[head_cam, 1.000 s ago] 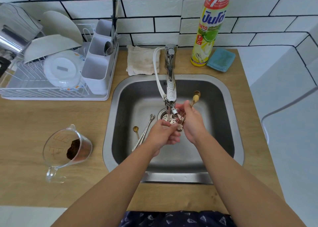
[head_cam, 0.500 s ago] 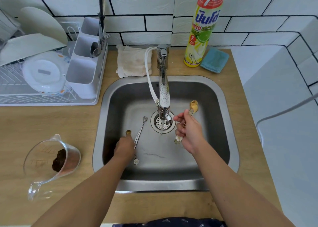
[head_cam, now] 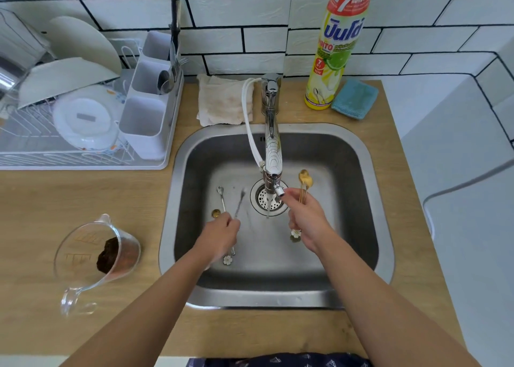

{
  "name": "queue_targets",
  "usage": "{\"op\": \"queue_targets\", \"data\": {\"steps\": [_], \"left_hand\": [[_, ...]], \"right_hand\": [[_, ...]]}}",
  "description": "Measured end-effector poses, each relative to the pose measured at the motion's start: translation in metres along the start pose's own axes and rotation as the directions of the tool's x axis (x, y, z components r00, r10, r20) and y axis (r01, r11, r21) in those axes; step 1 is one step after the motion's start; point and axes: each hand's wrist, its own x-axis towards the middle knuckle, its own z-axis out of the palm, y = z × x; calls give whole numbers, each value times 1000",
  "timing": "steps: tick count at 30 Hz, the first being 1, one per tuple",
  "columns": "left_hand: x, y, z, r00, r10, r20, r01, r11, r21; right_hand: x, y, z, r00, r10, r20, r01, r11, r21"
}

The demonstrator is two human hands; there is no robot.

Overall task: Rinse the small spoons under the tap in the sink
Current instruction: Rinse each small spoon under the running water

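At the centre of the frame, in the sink (head_cam: 358, 200), the right hand (head_cam: 307, 222) grips gold spoons (head_cam: 304, 184) beside the tap (head_cam: 272, 155). The left hand (head_cam: 219, 234) pinches a blurred silver spoon (head_cam: 239, 202); wet handles could slip toward the drain (head_cam: 265, 200).

- The sink (head_cam: 385, 200) sits in the counter (head_cam: 83, 200), tap (head_cam: 271, 133) behind it.
- Dish rack (head_cam: 83, 161) far left; measuring jug (head_cam: 94, 258) nearer, left of the sink.
- Cloth (head_cam: 222, 102) left of the tap; bottle (head_cam: 338, 47) and sponge (head_cam: 354, 98) right.
- Spoons (head_cam: 221, 197) lie in the sink, seemingly left of the drain (head_cam: 267, 200).
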Motion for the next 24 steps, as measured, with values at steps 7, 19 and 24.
{"op": "queue_targets", "data": {"steps": [7, 19, 24], "left_hand": [[-44, 15, 10, 978, 147, 147, -115, 972, -205], [-45, 19, 7, 948, 207, 242, -140, 953, -268], [-46, 24, 5, 942, 185, 280, -105, 955, -277]], "right_hand": [[-5, 5, 11, 993, -108, 52, 116, 975, -188], [-4, 3, 14, 973, -228, -18, 217, 945, -246], [-12, 11, 12, 950, -252, 185, 311, 821, -480]]}}
